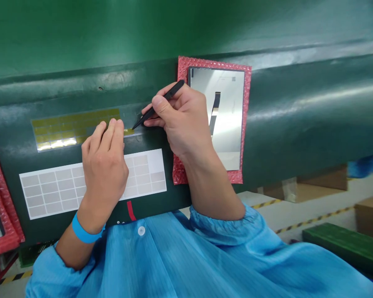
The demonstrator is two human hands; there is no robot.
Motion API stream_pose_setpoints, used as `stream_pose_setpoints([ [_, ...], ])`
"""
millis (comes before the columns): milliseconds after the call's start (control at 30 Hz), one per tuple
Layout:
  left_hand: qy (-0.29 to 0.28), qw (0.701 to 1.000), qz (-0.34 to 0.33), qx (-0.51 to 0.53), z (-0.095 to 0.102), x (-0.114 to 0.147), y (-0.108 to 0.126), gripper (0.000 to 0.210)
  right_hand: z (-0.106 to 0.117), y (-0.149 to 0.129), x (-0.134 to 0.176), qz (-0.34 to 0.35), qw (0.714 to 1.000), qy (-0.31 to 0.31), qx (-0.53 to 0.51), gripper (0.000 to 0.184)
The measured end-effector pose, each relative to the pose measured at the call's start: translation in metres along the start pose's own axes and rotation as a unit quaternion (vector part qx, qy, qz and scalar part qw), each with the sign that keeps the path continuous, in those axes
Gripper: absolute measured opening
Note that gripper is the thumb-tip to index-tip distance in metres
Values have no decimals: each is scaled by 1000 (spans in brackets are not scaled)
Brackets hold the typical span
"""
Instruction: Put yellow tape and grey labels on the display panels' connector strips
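Note:
My right hand [186, 118] grips a pair of slim black tweezers [164, 101], its fine tip at the right end of a yellow film strip. That strip belongs to a clear sheet of yellow film pieces [74, 124] lying on the green mat. My left hand [105, 159] lies flat with fingers stretched out, fingertips on the sheet's lower right part and covering some of it. Below it, partly under the left hand, is a white sheet of grey rectangular labels [52, 192]. A display panel [230, 120] with a black flex cable rests beside my right wrist.
Pink bubble wrap [213, 62] lies under the panel. More pink bubble wrap [6, 207] with another panel is at the left edge. A short red tape strip [131, 211] marks the mat's near edge. Cardboard boxes [323, 186] stand on the floor at right.

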State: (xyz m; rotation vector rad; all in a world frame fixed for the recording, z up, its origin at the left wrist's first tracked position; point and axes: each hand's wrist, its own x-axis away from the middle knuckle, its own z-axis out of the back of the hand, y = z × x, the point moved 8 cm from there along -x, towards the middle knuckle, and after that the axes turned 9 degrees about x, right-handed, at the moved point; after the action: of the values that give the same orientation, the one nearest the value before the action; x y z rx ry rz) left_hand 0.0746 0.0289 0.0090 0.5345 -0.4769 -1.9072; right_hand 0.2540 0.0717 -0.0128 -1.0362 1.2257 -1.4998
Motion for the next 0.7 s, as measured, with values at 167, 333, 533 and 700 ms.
stream_pose_setpoints([
  [167, 5, 1000, -7, 5, 0, -1, 1, 49, -1, 2, -1, 11, 1000, 10, 9, 29],
  [333, 11, 1000, 0, 6, 2, -4, -1, 48, 0, 4, 0, 38, 999, 31, 2, 32],
  [533, 13, 1000, 2, -8, 3, -6, -3, 48, 3, -6, 5, 63, 997, 26, -38, 40],
  [700, 20, 999, -24, -9, 5, -9, -9, 48, 43, -16, 13, 63, 996, 44, -43, 43],
])
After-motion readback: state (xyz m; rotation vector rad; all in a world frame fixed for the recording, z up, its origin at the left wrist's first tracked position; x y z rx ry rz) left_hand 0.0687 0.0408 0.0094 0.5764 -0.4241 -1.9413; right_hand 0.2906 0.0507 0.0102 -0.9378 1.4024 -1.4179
